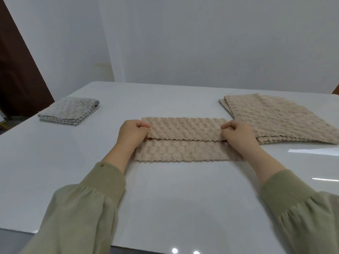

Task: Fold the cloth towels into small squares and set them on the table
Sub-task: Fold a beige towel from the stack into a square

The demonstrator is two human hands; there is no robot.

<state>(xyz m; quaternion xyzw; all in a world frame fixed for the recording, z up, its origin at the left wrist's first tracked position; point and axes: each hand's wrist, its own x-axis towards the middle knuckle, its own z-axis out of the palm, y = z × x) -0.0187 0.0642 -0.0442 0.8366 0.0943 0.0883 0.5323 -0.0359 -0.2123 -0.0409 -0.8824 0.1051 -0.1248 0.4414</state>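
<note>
While pinched at opposite short ends by left hand (pixel 134 132) and right hand (pixel 236 133): beige towel (pixel 185 136) dead ahead, long axis left-right, neither side nearer tbh.

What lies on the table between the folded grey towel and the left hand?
Nothing: the head view shows only bare table between the grey towel and the left hand.
</note>
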